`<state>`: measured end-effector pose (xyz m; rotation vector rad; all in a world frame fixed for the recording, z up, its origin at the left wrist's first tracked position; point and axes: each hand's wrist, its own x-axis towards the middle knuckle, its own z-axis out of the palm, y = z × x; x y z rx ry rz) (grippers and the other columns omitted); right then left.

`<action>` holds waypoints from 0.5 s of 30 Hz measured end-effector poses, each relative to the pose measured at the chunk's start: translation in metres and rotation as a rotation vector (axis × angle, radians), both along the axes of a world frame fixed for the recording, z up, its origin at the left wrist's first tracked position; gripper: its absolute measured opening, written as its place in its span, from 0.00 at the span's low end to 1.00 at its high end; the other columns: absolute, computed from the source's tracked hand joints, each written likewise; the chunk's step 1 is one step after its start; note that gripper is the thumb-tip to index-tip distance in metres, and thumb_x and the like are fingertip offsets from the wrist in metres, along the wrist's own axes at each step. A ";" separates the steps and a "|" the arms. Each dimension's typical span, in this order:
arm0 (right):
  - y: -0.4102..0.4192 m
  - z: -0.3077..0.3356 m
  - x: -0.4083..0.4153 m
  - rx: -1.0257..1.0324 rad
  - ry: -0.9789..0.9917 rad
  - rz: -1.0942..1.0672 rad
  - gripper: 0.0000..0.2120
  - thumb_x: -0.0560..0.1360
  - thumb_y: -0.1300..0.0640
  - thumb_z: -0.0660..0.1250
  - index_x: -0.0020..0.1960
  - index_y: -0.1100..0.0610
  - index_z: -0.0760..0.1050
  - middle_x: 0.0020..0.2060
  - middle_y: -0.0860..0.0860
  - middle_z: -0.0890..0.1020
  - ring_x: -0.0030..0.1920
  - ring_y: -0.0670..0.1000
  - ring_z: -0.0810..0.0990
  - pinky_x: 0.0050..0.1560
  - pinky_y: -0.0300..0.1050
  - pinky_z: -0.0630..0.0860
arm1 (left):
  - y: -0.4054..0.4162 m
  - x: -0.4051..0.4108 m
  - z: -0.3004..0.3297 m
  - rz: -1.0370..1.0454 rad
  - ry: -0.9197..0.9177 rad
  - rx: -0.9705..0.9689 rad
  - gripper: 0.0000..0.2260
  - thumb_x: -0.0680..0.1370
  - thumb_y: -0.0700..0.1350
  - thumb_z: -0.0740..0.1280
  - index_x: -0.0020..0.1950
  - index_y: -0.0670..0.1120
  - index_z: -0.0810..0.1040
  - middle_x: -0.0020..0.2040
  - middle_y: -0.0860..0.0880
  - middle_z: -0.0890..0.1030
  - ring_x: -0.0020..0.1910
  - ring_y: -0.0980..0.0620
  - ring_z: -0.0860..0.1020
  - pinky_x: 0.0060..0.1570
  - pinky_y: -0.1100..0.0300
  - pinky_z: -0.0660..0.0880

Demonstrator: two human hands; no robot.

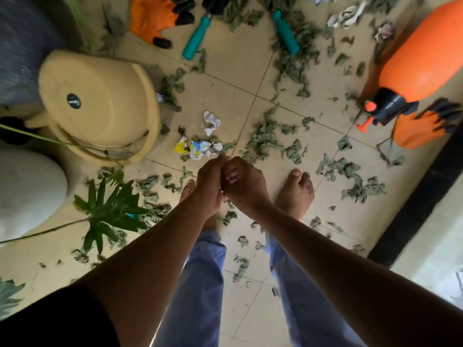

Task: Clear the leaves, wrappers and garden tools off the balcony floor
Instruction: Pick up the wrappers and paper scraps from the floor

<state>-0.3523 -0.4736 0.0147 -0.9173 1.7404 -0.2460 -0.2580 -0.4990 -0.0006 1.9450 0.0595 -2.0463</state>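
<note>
**Across the balcony floor: light litter, two stiff tools, nothing lifted yet**

Head view. At centre frame the left hand (211, 181) and right hand (244, 182) meet above the tiled floor (233, 78), fingers curled and touching each other; whether they pinch anything between them I cannot tell. Both hover just below the crumpled colourful wrapper (198, 147).

Dried leaves (265, 139) lie scattered over most of the tiles, thickest at centre and along the upper middle. They look shrivelled and brittle, almost weightless, so they would likely crumble if squeezed; gathering them in loose handfuls seems wiser than picking singly. A white crumpled wrapper (211, 122) sits just above the colourful one; both are soft and light, and a pinch anywhere should do.

Two teal-handled garden tools (196, 40) (285, 31) lie at the top of the frame, heads partly buried in leaves. These are rigid, and the handles are the obvious place to grip. Orange gloves (152, 17) rest at upper left, limp and easy to grab. An orange pressure sprayer (423, 61) lies on its side at upper right; probably the heaviest item, best taken by its neck. An overturned cream bucket (100, 106) sits at left.
</note>
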 end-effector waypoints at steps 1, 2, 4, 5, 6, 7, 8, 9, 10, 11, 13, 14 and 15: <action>-0.002 -0.002 0.007 0.007 -0.002 0.011 0.05 0.69 0.60 0.70 0.42 0.52 0.79 0.37 0.47 0.84 0.42 0.51 0.83 0.45 0.51 0.80 | 0.002 0.010 -0.002 -0.028 -0.024 -0.007 0.10 0.85 0.48 0.62 0.48 0.46 0.76 0.37 0.50 0.78 0.35 0.54 0.78 0.40 0.58 0.74; -0.004 -0.006 0.014 0.011 -0.002 0.002 0.05 0.68 0.60 0.70 0.40 0.51 0.79 0.36 0.47 0.84 0.41 0.51 0.83 0.42 0.49 0.80 | 0.006 0.021 -0.003 -0.063 -0.045 -0.022 0.08 0.85 0.46 0.61 0.52 0.46 0.77 0.42 0.49 0.79 0.38 0.53 0.80 0.42 0.57 0.77; -0.007 -0.015 0.023 -0.007 0.064 -0.027 0.06 0.69 0.60 0.68 0.40 0.50 0.79 0.35 0.46 0.84 0.40 0.50 0.83 0.39 0.45 0.77 | 0.013 0.039 -0.007 -0.110 -0.122 -0.043 0.08 0.85 0.44 0.61 0.60 0.44 0.77 0.48 0.47 0.81 0.42 0.51 0.82 0.48 0.55 0.80; -0.008 -0.021 0.027 -0.034 0.125 -0.026 0.07 0.71 0.60 0.66 0.42 0.50 0.80 0.38 0.46 0.84 0.41 0.50 0.83 0.39 0.44 0.76 | 0.016 0.047 -0.010 -0.093 -0.162 -0.039 0.09 0.85 0.43 0.62 0.62 0.42 0.77 0.48 0.46 0.83 0.42 0.50 0.82 0.48 0.54 0.81; -0.011 -0.028 0.029 -0.065 0.183 -0.011 0.09 0.72 0.61 0.64 0.45 0.49 0.80 0.41 0.46 0.85 0.43 0.50 0.83 0.40 0.43 0.75 | 0.017 0.053 -0.011 -0.037 -0.188 -0.026 0.07 0.85 0.41 0.62 0.60 0.41 0.77 0.44 0.46 0.84 0.39 0.50 0.83 0.44 0.56 0.81; -0.015 -0.036 0.032 -0.093 0.227 0.018 0.11 0.72 0.62 0.63 0.48 0.49 0.80 0.44 0.46 0.85 0.45 0.51 0.82 0.42 0.44 0.76 | 0.019 0.060 -0.013 0.014 -0.211 -0.007 0.05 0.84 0.38 0.63 0.57 0.40 0.77 0.38 0.46 0.85 0.34 0.51 0.83 0.36 0.59 0.80; -0.019 -0.045 0.035 -0.112 0.259 0.060 0.13 0.72 0.62 0.62 0.51 0.48 0.80 0.47 0.46 0.85 0.47 0.52 0.82 0.45 0.46 0.78 | 0.022 0.066 -0.014 0.032 -0.245 0.014 0.04 0.84 0.37 0.63 0.54 0.40 0.78 0.35 0.46 0.85 0.30 0.51 0.83 0.29 0.62 0.77; -0.024 -0.054 0.038 -0.124 0.284 0.113 0.15 0.73 0.62 0.62 0.53 0.47 0.80 0.49 0.47 0.84 0.48 0.53 0.82 0.47 0.48 0.79 | 0.025 0.073 -0.015 0.013 -0.271 0.031 0.04 0.83 0.36 0.64 0.54 0.40 0.79 0.37 0.43 0.85 0.30 0.49 0.83 0.27 0.63 0.73; -0.030 -0.065 0.041 -0.133 0.305 0.172 0.16 0.73 0.62 0.63 0.56 0.47 0.79 0.51 0.49 0.83 0.50 0.54 0.82 0.48 0.49 0.79 | 0.029 0.080 -0.018 -0.013 -0.286 0.038 0.06 0.82 0.36 0.64 0.56 0.40 0.79 0.41 0.40 0.84 0.32 0.47 0.82 0.28 0.63 0.71; -0.035 -0.075 0.045 -0.147 0.320 0.238 0.16 0.74 0.61 0.64 0.59 0.48 0.79 0.53 0.51 0.82 0.52 0.56 0.81 0.49 0.50 0.79 | 0.034 0.087 -0.020 -0.038 -0.287 0.032 0.07 0.82 0.36 0.63 0.57 0.40 0.80 0.45 0.38 0.83 0.35 0.45 0.81 0.30 0.62 0.70; -0.046 -0.095 0.057 -0.182 0.326 0.382 0.18 0.76 0.58 0.65 0.65 0.49 0.76 0.57 0.55 0.79 0.55 0.60 0.80 0.50 0.52 0.79 | 0.041 0.099 -0.022 -0.048 -0.267 0.002 0.09 0.82 0.34 0.62 0.56 0.40 0.81 0.50 0.36 0.82 0.42 0.41 0.81 0.42 0.54 0.74; -0.052 -0.104 0.062 -0.194 0.323 0.450 0.18 0.76 0.58 0.66 0.66 0.49 0.75 0.60 0.56 0.77 0.57 0.61 0.80 0.51 0.53 0.79 | 0.043 0.103 -0.022 -0.050 -0.262 -0.012 0.10 0.82 0.33 0.61 0.55 0.41 0.81 0.51 0.36 0.82 0.46 0.40 0.81 0.47 0.50 0.74; -0.057 -0.111 0.067 -0.199 0.326 0.513 0.18 0.76 0.57 0.66 0.66 0.50 0.74 0.62 0.57 0.76 0.57 0.62 0.80 0.52 0.54 0.80 | 0.045 0.107 -0.023 -0.054 -0.260 -0.017 0.10 0.82 0.33 0.61 0.53 0.42 0.81 0.52 0.37 0.83 0.48 0.39 0.82 0.49 0.48 0.73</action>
